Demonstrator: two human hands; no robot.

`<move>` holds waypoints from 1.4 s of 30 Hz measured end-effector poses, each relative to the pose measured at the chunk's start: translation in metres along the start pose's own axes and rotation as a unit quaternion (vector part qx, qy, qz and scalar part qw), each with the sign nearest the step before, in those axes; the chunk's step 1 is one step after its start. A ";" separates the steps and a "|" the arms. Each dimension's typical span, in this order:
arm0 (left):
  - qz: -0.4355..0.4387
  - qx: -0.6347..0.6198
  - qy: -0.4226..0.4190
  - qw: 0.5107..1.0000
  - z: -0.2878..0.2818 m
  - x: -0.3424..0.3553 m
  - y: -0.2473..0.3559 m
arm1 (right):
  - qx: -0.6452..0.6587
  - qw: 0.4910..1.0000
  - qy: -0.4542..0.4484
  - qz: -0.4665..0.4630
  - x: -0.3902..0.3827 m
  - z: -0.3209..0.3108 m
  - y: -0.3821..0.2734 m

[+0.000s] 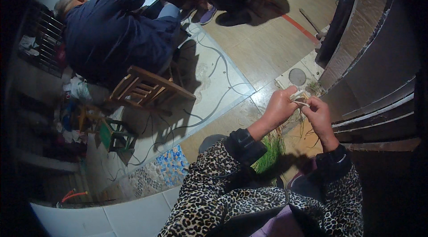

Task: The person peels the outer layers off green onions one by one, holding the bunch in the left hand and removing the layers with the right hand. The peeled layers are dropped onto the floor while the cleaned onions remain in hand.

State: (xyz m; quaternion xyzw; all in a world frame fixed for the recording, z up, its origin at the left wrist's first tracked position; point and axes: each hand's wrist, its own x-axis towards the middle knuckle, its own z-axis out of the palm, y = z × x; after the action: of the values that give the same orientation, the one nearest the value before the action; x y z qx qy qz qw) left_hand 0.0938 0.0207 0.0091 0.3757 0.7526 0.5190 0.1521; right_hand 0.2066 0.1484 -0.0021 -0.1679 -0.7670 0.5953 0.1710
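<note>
My left hand [277, 108] and my right hand [318, 115] are close together in front of me, with fingers closed. Between their fingertips is a small bunch of pale, thin stalks [299, 96], which look like spring onion stems. Both hands grip it, and the fingers hide part of it. A heap of long, thin green leaves [270, 153] lies on the floor below my hands, by my feet. Roots and trimmings [315, 89] are scattered on the floor just past my right hand.
At the left, a person in dark blue [120, 36] sits on a wooden chair [149, 86]; others sit farther back. A green stool [112, 134] stands at the left. Cables [218, 90] cross the floor. Dark panels [379, 72] rise close on the right.
</note>
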 end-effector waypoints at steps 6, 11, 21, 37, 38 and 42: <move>0.013 0.077 -0.029 0.997 -0.001 0.001 -0.004 | -0.068 0.996 0.022 -0.046 -0.002 0.003 -0.007; 0.029 0.017 -0.094 0.995 -0.016 0.004 -0.009 | -0.132 0.990 0.004 -0.051 -0.002 -0.002 -0.013; -0.021 0.027 -0.192 0.981 -0.031 0.011 -0.022 | -0.037 0.995 -0.095 0.013 0.000 -0.010 0.013; -0.240 -0.205 -0.076 0.946 -0.054 0.019 -0.019 | 0.247 0.952 -0.104 0.145 0.004 -0.023 0.011; -0.254 -0.221 -0.056 0.940 -0.052 0.020 -0.019 | 0.268 0.948 -0.096 0.142 0.005 -0.022 0.011; -0.267 -0.369 -0.026 0.890 -0.058 0.021 -0.024 | 0.297 0.943 -0.028 0.150 0.005 -0.026 0.015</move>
State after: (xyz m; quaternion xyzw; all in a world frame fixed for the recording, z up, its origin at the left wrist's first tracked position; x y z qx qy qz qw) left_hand 0.0345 -0.0069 0.0152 0.0911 0.5743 0.6891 0.4324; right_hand 0.2149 0.1769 -0.0103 -0.2061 -0.5254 0.8194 0.1005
